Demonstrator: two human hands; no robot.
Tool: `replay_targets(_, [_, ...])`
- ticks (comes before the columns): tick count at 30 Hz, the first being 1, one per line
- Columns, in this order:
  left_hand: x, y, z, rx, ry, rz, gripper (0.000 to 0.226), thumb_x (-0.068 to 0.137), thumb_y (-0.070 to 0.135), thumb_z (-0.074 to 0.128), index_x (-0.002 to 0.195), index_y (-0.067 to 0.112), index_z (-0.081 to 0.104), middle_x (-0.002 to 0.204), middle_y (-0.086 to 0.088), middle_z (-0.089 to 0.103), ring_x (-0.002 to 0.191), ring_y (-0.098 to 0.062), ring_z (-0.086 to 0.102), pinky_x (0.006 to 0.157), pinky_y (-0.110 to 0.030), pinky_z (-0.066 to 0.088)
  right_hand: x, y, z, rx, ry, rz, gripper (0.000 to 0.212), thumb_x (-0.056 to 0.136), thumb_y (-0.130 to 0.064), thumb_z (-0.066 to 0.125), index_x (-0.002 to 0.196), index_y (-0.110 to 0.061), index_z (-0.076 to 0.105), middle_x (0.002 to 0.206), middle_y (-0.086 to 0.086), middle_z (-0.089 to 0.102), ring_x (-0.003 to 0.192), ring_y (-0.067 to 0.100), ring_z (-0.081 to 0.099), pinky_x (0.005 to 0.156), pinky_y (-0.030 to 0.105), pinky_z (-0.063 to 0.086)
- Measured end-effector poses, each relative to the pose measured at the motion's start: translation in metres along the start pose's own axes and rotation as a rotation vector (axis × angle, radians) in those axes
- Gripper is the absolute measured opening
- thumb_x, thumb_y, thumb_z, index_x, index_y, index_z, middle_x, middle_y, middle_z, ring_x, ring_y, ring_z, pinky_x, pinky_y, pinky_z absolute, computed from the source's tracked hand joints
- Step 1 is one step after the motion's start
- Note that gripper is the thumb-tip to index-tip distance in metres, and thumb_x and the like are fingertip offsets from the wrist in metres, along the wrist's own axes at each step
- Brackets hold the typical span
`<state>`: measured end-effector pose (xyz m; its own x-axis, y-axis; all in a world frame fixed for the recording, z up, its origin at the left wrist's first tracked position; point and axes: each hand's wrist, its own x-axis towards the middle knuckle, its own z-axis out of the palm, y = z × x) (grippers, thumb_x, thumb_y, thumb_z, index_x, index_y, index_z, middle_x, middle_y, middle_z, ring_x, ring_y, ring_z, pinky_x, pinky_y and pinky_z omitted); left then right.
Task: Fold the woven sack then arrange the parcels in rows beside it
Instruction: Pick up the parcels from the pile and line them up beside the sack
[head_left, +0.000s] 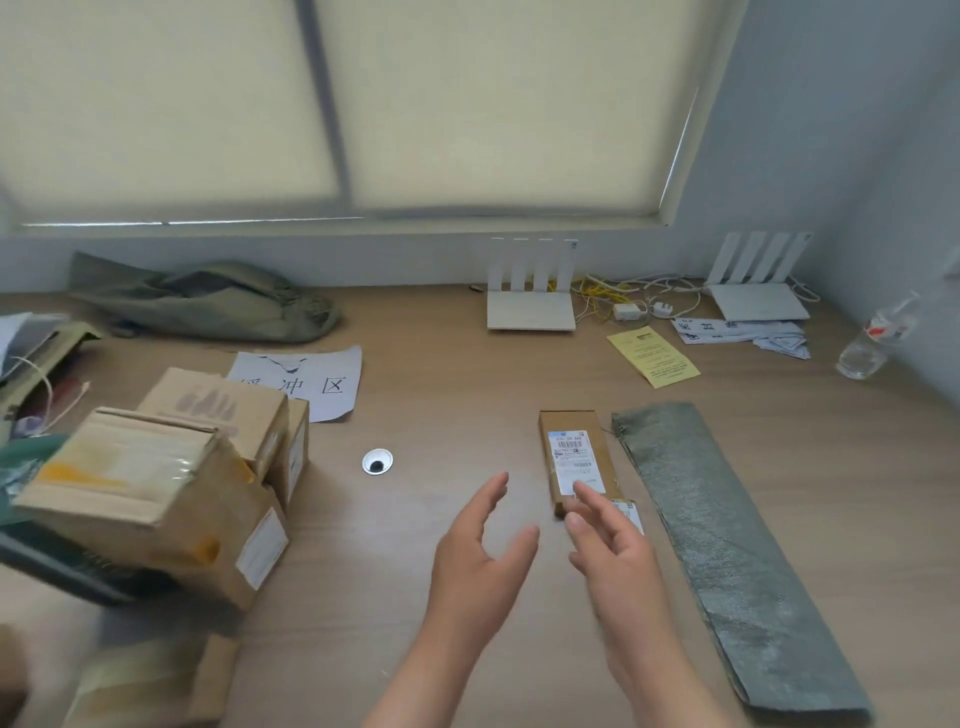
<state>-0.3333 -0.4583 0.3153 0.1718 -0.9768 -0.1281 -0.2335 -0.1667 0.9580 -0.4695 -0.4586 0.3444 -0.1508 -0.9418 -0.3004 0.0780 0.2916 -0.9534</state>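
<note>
The grey-green woven sack (727, 551) lies folded into a long narrow strip on the right of the wooden desk. Just left of it lies a slim cardboard parcel (574, 454) with a white label, and a second small parcel (629, 514) peeks out behind my right hand. My right hand (615, 551) hovers open over the near end of the slim parcel, fingers spread. My left hand (480, 561) is open above bare desk, holding nothing. A heap of cardboard parcels (171, 488) sits at the left.
Two white routers (530, 306) (756, 296) with tangled cables stand at the back. A yellow leaflet (653, 357), papers, a plastic bottle (872, 338), a green bag (208, 301), a printed sign (306, 382) and a desk cable hole (377, 461) are around.
</note>
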Motion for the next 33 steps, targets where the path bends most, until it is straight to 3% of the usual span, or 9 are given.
replay_targets(7, [-0.029,0.052,-0.095,-0.007,0.088,0.195,0.068,0.074,0.053,0.059,0.141,0.043,0.050,0.140,0.027,0.054,0.131,0.012,0.044,0.110,-0.019,0.037,-0.058,-0.054,0.082,0.015,-0.163,-0.148,0.035,0.096,-0.012,0.061,0.126,-0.030,0.065,0.118,-0.007,0.071,0.107,-0.004,0.064,0.103,0.034,0.049])
replay_targets(12, [-0.040,0.062,-0.174,0.042,0.209,0.252,0.066,0.078,0.048,0.063,0.142,0.041,0.050,0.141,0.025,0.053,0.134,0.008,0.044,0.111,-0.022,0.038,-0.085,-0.071,0.139,-0.020,-0.259,-0.191,0.035,0.095,-0.013,0.061,0.124,-0.032,0.066,0.116,-0.009,0.071,0.105,-0.003,0.065,0.104,0.036,0.049])
replay_targets(17, [-0.046,0.048,-0.259,0.047,0.376,0.184,0.059,0.078,0.046,0.064,0.136,0.048,0.052,0.131,0.033,0.054,0.125,0.013,0.047,0.110,-0.032,0.043,-0.106,-0.067,0.199,-0.069,-0.352,-0.174,0.035,0.095,-0.017,0.061,0.125,-0.033,0.065,0.119,-0.011,0.069,0.107,0.001,0.065,0.095,0.028,0.052])
replay_targets(21, [-0.048,0.030,-0.311,0.028,0.453,0.098,0.057,0.083,0.047,0.063,0.138,0.049,0.048,0.137,0.016,0.058,0.128,-0.011,0.054,0.104,-0.045,0.051,-0.119,-0.063,0.246,-0.093,-0.434,-0.136,0.035,0.096,-0.016,0.058,0.122,-0.040,0.059,0.112,-0.022,0.063,0.105,-0.002,0.059,0.072,0.014,0.048])
replay_targets(25, [-0.044,0.013,-0.338,-0.018,0.480,0.010,0.053,0.094,0.032,0.063,0.144,0.036,0.047,0.136,0.012,0.054,0.131,-0.015,0.048,0.108,-0.042,0.045,-0.119,-0.055,0.275,-0.105,-0.434,-0.078,0.046,0.097,-0.016,0.057,0.137,-0.037,0.049,0.102,-0.030,0.049,0.097,-0.005,0.052,0.066,0.016,0.044])
replay_targets(27, [-0.042,0.005,-0.341,-0.062,0.441,-0.048,0.057,0.096,0.034,0.060,0.150,0.032,0.041,0.144,0.007,0.050,0.132,-0.016,0.045,0.109,-0.042,0.042,-0.116,-0.051,0.282,-0.101,-0.451,-0.037,0.045,0.097,-0.014,0.056,0.131,-0.043,0.046,0.097,-0.031,0.047,0.091,-0.006,0.051,0.063,0.015,0.043])
replay_targets(30, [-0.041,-0.005,-0.337,-0.086,0.399,-0.103,0.059,0.097,0.036,0.058,0.152,0.032,0.038,0.148,0.004,0.047,0.136,-0.020,0.042,0.109,-0.042,0.040,-0.114,-0.043,0.289,-0.095,-0.481,0.015,0.040,0.097,-0.011,0.055,0.112,-0.047,0.051,0.093,-0.031,0.060,0.083,-0.005,0.061,0.063,0.017,0.045])
replay_targets(33, [-0.046,-0.010,-0.330,-0.117,0.405,-0.105,0.053,0.096,0.038,0.058,0.147,0.035,0.043,0.137,0.007,0.053,0.129,-0.017,0.047,0.106,-0.042,0.044,-0.112,-0.033,0.290,-0.078,-0.482,0.028,0.043,0.095,-0.010,0.056,0.117,-0.047,0.057,0.099,-0.023,0.072,0.086,-0.002,0.069,0.072,0.023,0.054])
